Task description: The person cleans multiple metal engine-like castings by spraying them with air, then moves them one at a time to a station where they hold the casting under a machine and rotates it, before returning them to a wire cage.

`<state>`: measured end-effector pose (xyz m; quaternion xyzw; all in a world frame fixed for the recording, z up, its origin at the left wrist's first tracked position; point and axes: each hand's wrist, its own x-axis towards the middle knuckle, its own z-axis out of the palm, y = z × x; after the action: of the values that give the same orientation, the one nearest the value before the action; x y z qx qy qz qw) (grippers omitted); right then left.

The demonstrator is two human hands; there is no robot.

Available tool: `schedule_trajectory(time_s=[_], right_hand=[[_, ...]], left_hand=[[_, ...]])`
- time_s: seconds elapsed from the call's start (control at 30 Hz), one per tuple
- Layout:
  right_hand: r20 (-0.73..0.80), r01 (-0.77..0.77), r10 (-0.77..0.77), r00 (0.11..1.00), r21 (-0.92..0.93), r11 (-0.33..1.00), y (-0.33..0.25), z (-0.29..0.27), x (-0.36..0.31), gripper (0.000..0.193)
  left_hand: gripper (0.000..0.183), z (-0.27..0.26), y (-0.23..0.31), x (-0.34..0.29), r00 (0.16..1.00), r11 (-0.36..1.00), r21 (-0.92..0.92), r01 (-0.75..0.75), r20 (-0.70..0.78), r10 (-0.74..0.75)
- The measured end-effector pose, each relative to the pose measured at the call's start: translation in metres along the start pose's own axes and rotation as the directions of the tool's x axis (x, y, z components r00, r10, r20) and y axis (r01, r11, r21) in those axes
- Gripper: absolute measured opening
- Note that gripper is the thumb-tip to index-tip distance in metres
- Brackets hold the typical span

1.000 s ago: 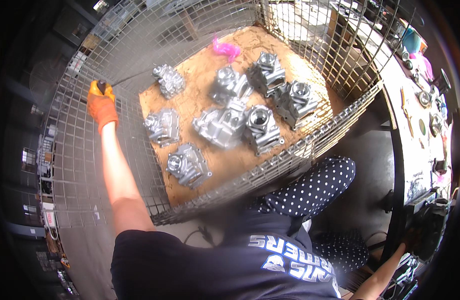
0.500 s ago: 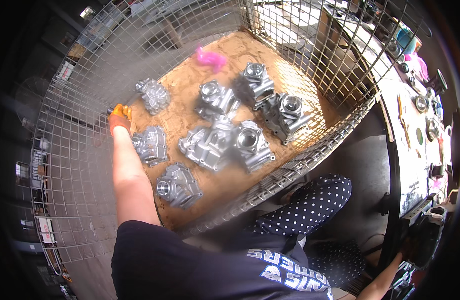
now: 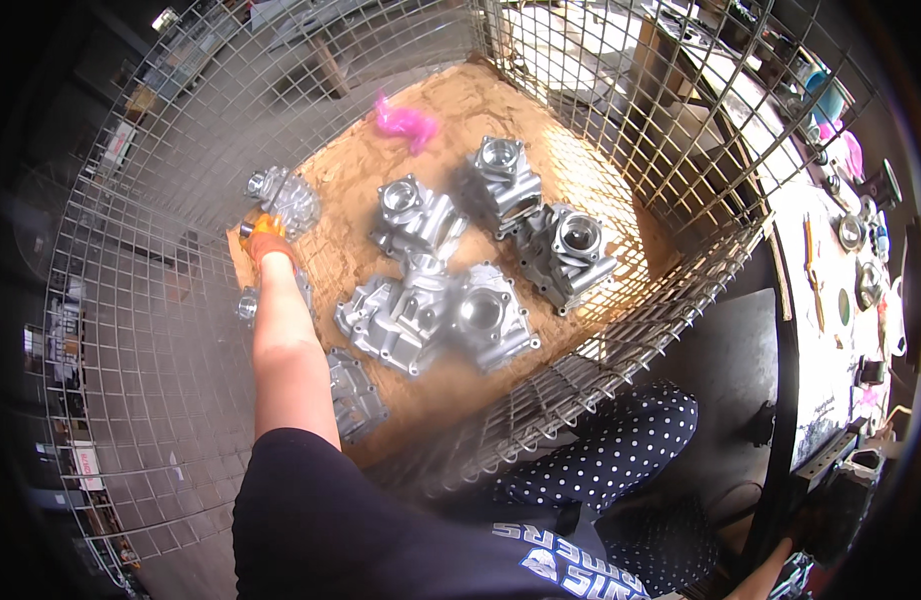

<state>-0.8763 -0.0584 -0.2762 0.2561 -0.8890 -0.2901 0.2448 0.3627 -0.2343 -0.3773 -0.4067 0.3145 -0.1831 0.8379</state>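
My left hand [image 3: 269, 238], in an orange glove, reaches into a wire mesh cage [image 3: 621, 345]. Its fingers are closed around a small dark, round-ended thing whose kind I cannot make out. Right beyond it lies a silver metal casting [image 3: 296, 202]; whether they touch is unclear. My left forearm partly covers a second casting [image 3: 248, 303] and a third casting [image 3: 353, 395]. At the lower right edge, the arm of my right hand [image 3: 784, 552] reaches beside a dark metal fixture [image 3: 841, 490]; shadow hides its fingers.
More castings, such as a ported casting [image 3: 571, 245], sit on the cage's brown board [image 3: 331, 160]. Pink plastic film [image 3: 408, 124] lies at the far side. A bench [image 3: 831, 330] with small metal parts runs along the right, outside the mesh.
My left hand has moved right and inward, close to the far-left casting. My forearm now covers part of the casting below it. The whole view has shifted slightly.
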Motion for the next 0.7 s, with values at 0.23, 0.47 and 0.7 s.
schedule_trajectory(time_s=[0.23, 0.47, 0.7], right_hand=[[-0.009, -0.016, 0.015, 1.0, -0.02, 1.0, 0.001, -0.005, -0.005, 0.05], [-0.003, 0.01, -0.01, 1.0, 0.011, 1.0, -0.009, -0.011, -0.018, 0.051], [-0.025, 0.01, -0.011, 1.0, -0.024, 1.0, 0.002, -0.016, -0.021, 0.051]], left_hand=[[0.057, -0.047, -0.05, -0.053, 0.961, 0.082, -0.957, 0.278, 0.277, -0.021], [0.049, -0.029, -0.052, -0.044, 0.926, 0.085, -0.928, 0.362, 0.349, -0.143], [0.031, -0.034, -0.05, -0.069, 0.923, 0.136, -0.92, 0.369, 0.346, -0.167]])
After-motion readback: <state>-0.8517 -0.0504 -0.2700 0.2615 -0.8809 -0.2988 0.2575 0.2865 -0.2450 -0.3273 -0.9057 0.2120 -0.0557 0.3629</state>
